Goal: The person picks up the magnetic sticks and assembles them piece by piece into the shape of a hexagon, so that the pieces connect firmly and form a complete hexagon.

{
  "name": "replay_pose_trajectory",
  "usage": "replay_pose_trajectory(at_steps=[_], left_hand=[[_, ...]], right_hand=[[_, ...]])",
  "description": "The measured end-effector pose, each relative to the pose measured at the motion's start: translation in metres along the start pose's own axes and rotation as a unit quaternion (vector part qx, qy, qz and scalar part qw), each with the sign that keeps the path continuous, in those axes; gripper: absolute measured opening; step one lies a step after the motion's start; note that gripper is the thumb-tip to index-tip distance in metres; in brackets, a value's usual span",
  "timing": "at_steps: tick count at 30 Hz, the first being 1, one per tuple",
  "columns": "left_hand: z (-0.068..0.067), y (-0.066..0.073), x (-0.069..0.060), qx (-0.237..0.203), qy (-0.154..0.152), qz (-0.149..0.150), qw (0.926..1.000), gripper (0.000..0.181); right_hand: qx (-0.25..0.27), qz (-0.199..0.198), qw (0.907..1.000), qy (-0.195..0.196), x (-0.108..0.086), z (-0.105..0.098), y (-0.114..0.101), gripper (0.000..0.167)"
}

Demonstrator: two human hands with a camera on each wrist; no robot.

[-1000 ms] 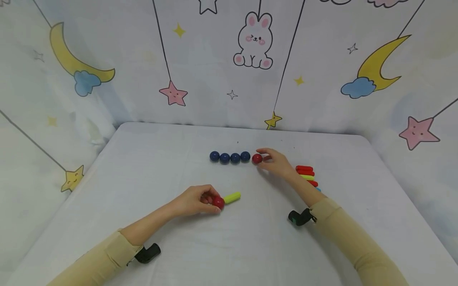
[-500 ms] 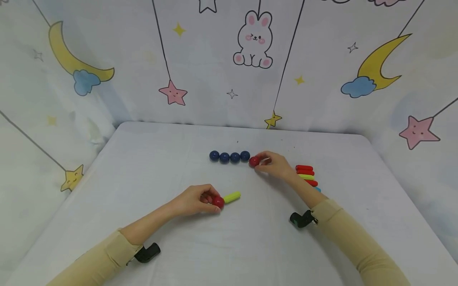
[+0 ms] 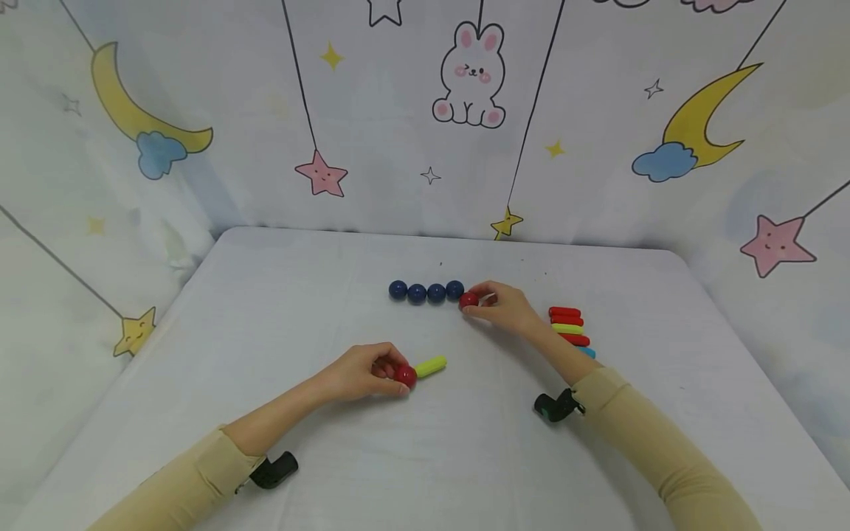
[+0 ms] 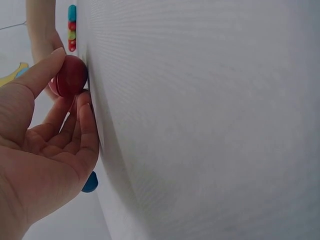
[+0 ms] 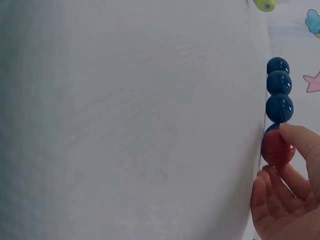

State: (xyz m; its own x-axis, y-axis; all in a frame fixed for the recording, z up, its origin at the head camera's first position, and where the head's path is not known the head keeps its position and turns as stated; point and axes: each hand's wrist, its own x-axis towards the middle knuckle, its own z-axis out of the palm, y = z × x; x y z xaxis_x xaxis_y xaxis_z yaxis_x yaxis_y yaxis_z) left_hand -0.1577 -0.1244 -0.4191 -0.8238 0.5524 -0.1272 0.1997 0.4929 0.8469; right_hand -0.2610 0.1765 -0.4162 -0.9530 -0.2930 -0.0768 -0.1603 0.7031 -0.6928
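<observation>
Red balls (image 3: 406,377), dk blu balls (image 3: 417,294)

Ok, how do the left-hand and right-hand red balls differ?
The left ball is beside a yellow stick; the right ball is at the end of the blue balls. The left ball is nearer the head camera, the right ball farther. Both are red and pinched, one in the left hand, one in the right hand.
</observation>
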Motion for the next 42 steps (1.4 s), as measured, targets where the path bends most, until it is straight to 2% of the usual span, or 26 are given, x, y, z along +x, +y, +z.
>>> replay_pose_trajectory(at_steps=[8,15,32,42], left_hand=[[0.001,0.000,0.000,0.000,0.001,0.000,1.0000,0.035],[0.001,-0.001,0.000,0.002,0.001,0.006,1.0000,0.034],[0.000,-0.001,0.000,0.001,-0.003,0.012,0.9999,0.033],[0.000,-0.002,0.000,0.002,-0.004,0.014,0.9999,0.034]], right_hand=[[-0.013,0.004,0.9999,0.000,-0.005,0.003,-0.001,0.043],[-0.013,0.007,0.9992,-0.038,-0.021,0.007,-0.006,0.043],[0.010,-0.056,0.9935,-0.099,-0.051,0.023,-0.019,0.038],[0.020,-0.072,0.9917,-0.105,-0.058,0.025,-0.024,0.037]])
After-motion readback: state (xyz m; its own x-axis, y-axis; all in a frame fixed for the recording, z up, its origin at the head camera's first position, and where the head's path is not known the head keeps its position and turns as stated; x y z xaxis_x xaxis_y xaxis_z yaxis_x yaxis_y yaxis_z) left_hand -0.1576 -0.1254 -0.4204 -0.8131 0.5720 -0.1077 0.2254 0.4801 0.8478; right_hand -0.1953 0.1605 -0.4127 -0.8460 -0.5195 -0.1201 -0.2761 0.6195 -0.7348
